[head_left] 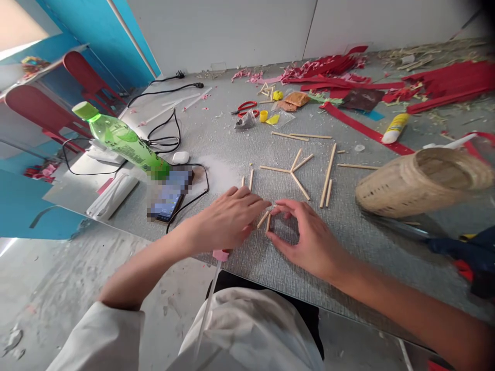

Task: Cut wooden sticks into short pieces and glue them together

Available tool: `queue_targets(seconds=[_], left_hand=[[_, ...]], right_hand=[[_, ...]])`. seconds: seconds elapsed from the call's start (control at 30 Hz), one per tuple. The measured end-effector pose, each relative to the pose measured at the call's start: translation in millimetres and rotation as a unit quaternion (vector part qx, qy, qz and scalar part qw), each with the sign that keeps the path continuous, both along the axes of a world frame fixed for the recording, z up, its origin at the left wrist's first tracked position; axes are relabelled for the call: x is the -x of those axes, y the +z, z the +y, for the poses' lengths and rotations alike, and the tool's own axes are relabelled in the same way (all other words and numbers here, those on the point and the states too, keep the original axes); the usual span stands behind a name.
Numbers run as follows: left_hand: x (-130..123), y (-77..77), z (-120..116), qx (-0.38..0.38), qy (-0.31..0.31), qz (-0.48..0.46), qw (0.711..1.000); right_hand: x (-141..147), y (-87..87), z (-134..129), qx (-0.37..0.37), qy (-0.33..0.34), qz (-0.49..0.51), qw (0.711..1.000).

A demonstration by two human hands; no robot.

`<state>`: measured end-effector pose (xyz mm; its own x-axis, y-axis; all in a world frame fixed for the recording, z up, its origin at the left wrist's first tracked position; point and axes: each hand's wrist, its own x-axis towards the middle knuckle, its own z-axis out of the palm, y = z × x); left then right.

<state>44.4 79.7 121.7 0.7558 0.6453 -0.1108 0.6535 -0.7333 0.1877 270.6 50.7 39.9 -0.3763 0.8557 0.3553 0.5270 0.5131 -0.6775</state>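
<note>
Near the table's front edge, my left hand (235, 216) lies palm down, fingers pointing right toward two short wooden sticks (263, 220). What its fingertips hold, if anything, is hidden. My right hand (305, 232) curves around the right side of these sticks, its thumb against the lower end of one and its index finger near the upper ends. Beyond the hands, several thin sticks (291, 170) form a branching shape on the grey table (232, 141). A long stick (328, 175) and a shorter one (328, 193) lie to its right. Two more sticks (251, 180) stick out behind my left hand.
A green bottle (124, 139) and a phone (172, 195) with black cables are at left. A brown cylindrical container (390, 185) lies at right, near a glue stick (395, 128). Red scissors (247, 108), small packets (297, 98) and red paper (456, 85) are farther back.
</note>
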Motion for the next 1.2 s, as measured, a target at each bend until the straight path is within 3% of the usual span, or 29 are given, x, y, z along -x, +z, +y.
queue_targets(seconds=[0.23, 0.9, 1.2], left_hand=[[-4, 0.7, 29, 0.079, -0.027, -0.029, 0.996], [-8, -5.1, 39, 0.113, -0.041, -0.043, 0.992], [-11, -3.8, 35, 0.102, -0.023, -0.047, 0.993]], right_hand=[[-2, -3.2, -1, -0.021, -0.013, 0.008, 1.0], [-7, -3.5, -6, -0.043, -0.029, -0.006, 0.999], [-5, -0.8, -4, -0.006, -0.02, 0.006, 1.0]])
